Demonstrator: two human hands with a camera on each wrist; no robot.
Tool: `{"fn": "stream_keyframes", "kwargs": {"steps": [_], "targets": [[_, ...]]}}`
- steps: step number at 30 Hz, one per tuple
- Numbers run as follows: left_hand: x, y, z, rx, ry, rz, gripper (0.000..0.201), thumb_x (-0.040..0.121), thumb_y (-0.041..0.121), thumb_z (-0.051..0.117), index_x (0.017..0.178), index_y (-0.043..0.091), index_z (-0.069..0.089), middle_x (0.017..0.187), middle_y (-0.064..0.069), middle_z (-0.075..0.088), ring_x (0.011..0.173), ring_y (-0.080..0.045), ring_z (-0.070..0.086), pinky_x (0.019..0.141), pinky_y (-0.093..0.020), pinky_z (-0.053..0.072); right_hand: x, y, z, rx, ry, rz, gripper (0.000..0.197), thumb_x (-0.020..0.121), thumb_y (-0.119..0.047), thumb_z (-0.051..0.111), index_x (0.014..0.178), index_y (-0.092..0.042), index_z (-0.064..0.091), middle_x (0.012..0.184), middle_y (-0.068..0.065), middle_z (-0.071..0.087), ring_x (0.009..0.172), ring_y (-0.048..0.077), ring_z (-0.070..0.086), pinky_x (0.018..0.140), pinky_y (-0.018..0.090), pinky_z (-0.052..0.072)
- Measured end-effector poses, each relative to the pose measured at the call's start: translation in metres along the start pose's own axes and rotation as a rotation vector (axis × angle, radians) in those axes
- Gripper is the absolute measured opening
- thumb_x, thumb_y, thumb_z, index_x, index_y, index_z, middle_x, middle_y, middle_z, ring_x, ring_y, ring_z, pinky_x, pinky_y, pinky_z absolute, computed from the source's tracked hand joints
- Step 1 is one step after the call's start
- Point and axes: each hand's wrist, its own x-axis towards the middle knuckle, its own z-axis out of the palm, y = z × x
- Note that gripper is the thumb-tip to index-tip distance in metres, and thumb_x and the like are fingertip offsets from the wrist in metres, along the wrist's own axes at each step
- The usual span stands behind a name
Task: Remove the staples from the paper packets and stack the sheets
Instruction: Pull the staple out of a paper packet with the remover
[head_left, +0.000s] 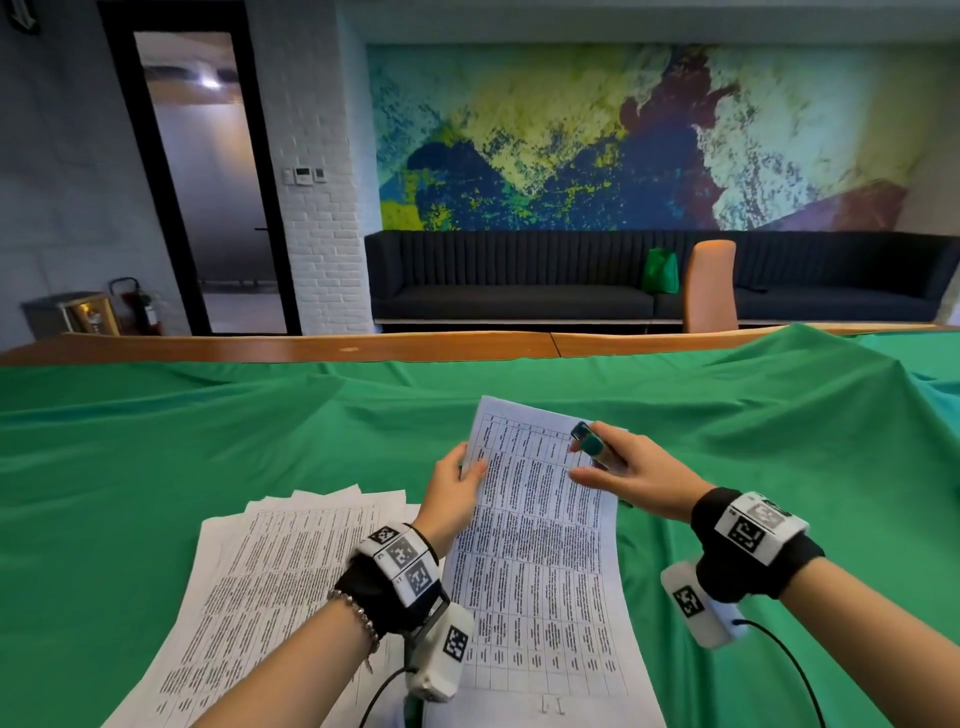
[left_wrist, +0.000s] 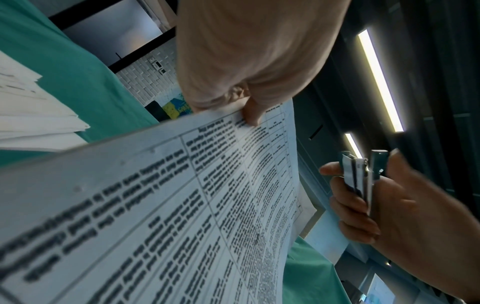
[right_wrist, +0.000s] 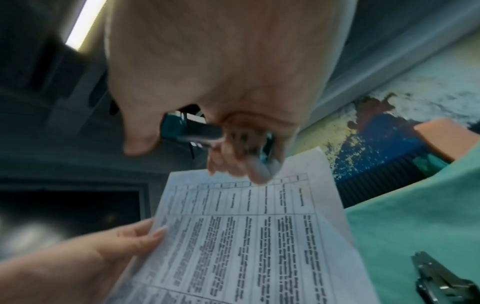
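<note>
Already a loose stack of sheets (head_left: 270, 577) lies on the green surface (head_left: 156, 441). Left hand (head_left: 452, 488) pinches a raised packet (head_left: 540, 561); right hand (head_left: 628, 467), fingers wrapped round the staple remover (head_left: 589, 439), hovers at its top corner, so work remains.

Both wrists wear black bands (head_left: 748, 551) carrying white marker-printed blocks (head_left: 402, 558), white cabled cameras (head_left: 698, 605), and a beaded bracelet (head_left: 358, 616).
</note>
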Motion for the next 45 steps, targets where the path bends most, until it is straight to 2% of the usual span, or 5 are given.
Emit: {"fn": "stream_keyframes", "kwargs": {"steps": [7, 15, 20, 33, 45], "targets": [[-0.001, 0.009, 0.003, -0.001, -0.047, 0.028, 0.035, 0.1, 0.015, 0.042, 0.135, 0.016, 0.048, 0.121, 0.005, 0.061, 0.106, -0.009, 0.059, 0.075, -0.019, 0.051, 0.004, -0.004, -0.005, 0.267, 0.03, 0.106, 0.025, 0.093, -0.028, 0.06, 0.097, -0.01, 0.043, 0.075, 0.01, 0.066, 0.053, 0.022, 0.062, 0.048, 0.029, 0.049], [-0.002, 0.012, 0.006, 0.006, -0.053, 0.006, 0.037, 0.1, 0.015, 0.042, 0.137, 0.015, 0.047, 0.125, 0.0, 0.061, 0.114, -0.017, 0.058, 0.097, -0.035, 0.05, 0.024, -0.007, -0.027, 0.449, 0.052, 0.214, 0.04, 0.074, -0.033, 0.078, 0.103, -0.008, 0.066, 0.05, 0.001, 0.051, 0.041, 0.015, 0.036, 0.04, 0.021, 0.032], [-0.002, 0.011, 0.008, 0.018, -0.063, 0.011, 0.037, 0.1, 0.015, 0.043, 0.137, 0.016, 0.046, 0.126, 0.001, 0.06, 0.117, -0.017, 0.056, 0.095, -0.032, 0.05, 0.043, -0.018, -0.032, 0.505, 0.029, 0.365, 0.064, 0.088, -0.069, 0.034, 0.09, -0.01, 0.056, 0.064, -0.004, 0.046, 0.048, 0.01, 0.036, 0.045, 0.021, 0.032], [-0.003, 0.01, 0.017, 0.05, -0.091, 0.094, 0.035, 0.101, 0.021, 0.043, 0.136, 0.021, 0.049, 0.116, 0.008, 0.066, 0.105, -0.011, 0.061, 0.09, -0.03, 0.05, 0.067, -0.046, -0.049, -0.912, 0.026, -0.148, 0.067, 0.077, -0.086, 0.024, 0.105, -0.031, 0.051, 0.078, -0.01, 0.056, 0.067, 0.02, 0.054, 0.051, 0.026, 0.031], [-0.003, 0.012, 0.027, 0.189, -0.091, 0.248, 0.029, 0.101, 0.021, 0.044, 0.126, 0.033, 0.053, 0.101, -0.011, 0.068, 0.07, -0.025, 0.053, 0.063, -0.037, 0.046, 0.072, -0.058, -0.048, -1.099, -0.142, -0.18, 0.066, 0.066, -0.089, 0.048, 0.103, -0.036, 0.06, 0.089, -0.011, 0.068, 0.079, 0.017, 0.064, 0.058, 0.024, 0.044]]}}
